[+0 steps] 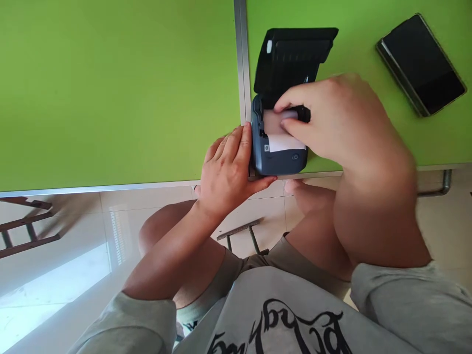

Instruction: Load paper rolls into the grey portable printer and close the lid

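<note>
A small dark portable printer (280, 160) stands at the near edge of the green table (110, 88), its black lid (295, 56) swung up and open. A white paper roll (282, 132) lies in its bay. My left hand (226, 174) grips the printer's left side, thumb under the front edge. My right hand (341, 120) reaches over from the right, its fingertips pinched on the paper roll inside the bay.
A black phone (420, 64) lies screen up at the far right of the table. A metal seam (240, 59) splits the tabletop just left of the printer. Below the table edge are my knees, tiled floor and a wooden frame (25, 226) at the left.
</note>
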`<state>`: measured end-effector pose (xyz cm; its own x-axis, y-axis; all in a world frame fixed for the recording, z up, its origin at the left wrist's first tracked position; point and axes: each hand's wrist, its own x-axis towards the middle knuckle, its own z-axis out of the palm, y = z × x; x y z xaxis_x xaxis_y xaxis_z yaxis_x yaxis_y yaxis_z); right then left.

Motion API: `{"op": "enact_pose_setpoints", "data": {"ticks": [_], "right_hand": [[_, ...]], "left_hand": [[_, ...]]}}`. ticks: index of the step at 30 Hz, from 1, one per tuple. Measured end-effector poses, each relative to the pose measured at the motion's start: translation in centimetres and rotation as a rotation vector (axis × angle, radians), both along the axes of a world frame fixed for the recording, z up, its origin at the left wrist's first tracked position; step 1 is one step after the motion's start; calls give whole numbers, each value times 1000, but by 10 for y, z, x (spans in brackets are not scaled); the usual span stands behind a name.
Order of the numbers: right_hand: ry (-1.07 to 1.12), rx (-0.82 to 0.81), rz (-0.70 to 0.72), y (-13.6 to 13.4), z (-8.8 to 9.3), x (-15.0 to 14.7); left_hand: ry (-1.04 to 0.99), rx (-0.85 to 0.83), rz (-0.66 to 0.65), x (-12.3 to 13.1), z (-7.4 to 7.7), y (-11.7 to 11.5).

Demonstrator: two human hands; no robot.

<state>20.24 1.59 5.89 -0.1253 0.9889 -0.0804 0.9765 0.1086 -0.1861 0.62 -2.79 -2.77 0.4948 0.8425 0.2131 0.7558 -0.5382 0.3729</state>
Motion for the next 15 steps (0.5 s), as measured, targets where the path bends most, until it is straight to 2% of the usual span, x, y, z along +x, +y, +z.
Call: {"op": "enact_pose_setpoints", "data": {"ticks": [4,7,10,15], "right_hand": [[-157,-134,0,3,10,-5],[-201,-177,31,6,15,-8],[-136,-153,78,9,15,-9],[25,-143,80,10,12,1]], "left_hand": [[1,-11,-15,0,2,0],[0,-23,-18,0,3,0],[1,-35,-22,0,3,0],[4,-27,-17,1,2,-1]]}}
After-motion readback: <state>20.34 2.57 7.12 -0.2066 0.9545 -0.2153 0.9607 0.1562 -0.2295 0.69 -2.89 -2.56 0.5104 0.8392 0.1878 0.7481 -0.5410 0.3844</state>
